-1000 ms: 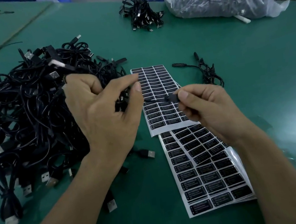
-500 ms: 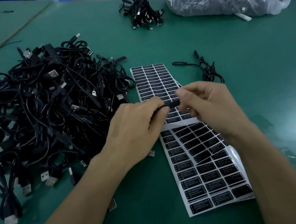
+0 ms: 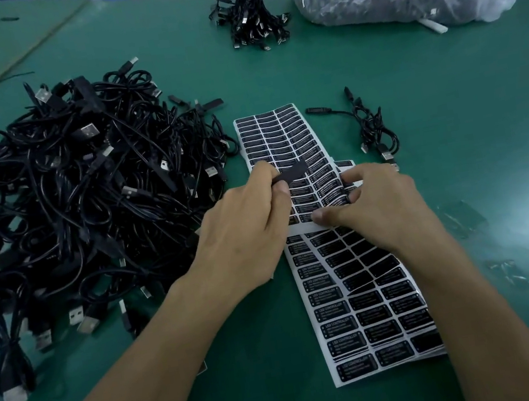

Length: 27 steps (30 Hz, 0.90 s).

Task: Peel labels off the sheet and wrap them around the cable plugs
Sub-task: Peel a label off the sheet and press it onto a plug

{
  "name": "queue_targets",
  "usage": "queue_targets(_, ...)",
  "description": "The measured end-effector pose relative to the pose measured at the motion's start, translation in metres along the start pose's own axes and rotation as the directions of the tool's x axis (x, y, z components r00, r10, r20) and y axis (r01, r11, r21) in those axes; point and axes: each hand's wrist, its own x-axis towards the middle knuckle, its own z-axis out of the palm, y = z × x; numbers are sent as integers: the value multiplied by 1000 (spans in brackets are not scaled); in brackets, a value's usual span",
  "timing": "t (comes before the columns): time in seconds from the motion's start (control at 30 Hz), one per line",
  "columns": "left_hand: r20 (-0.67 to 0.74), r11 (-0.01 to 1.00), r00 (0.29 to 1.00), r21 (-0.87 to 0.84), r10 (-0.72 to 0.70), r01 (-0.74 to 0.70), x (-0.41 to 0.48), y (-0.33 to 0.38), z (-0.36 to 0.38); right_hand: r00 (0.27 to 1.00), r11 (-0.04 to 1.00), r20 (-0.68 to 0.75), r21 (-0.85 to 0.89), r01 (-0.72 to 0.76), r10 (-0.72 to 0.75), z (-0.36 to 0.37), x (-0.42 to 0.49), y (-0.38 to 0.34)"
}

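most of the job looks undone: a tangled heap of black usb cables (image 3: 83,201) waits at our left. our left hand (image 3: 247,230) grips a slim black rectangular plug (image 3: 291,173) above the white sheet of black labels (image 3: 280,132), long axis pointing away and rightward; our right hand (image 3: 378,203) pinches that sheet's lifted edge.

Dim, bluish, wide-angle bowing, glare at right.
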Motion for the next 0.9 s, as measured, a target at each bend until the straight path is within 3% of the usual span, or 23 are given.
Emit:
queue_targets(0.17,-29,993,999,-113,-15,11,0,-3,0,990,990,-35,33,135,-133,2,1,0)
queue_targets(0.3,-46,992,999,-127,9,-15,1,-2,1,966,948,32,205,244,-255,4,-2,-6)
queue_targets(0.57,-85,993,996,-114,-18,8,3,0,3,920,869,292,486,93,-262,3,-3,-9)
queue_targets(0.9,-92,991,995,-133,-41,29,3,0,2,886,831,344,550,78,-310,-4,-1,-4)
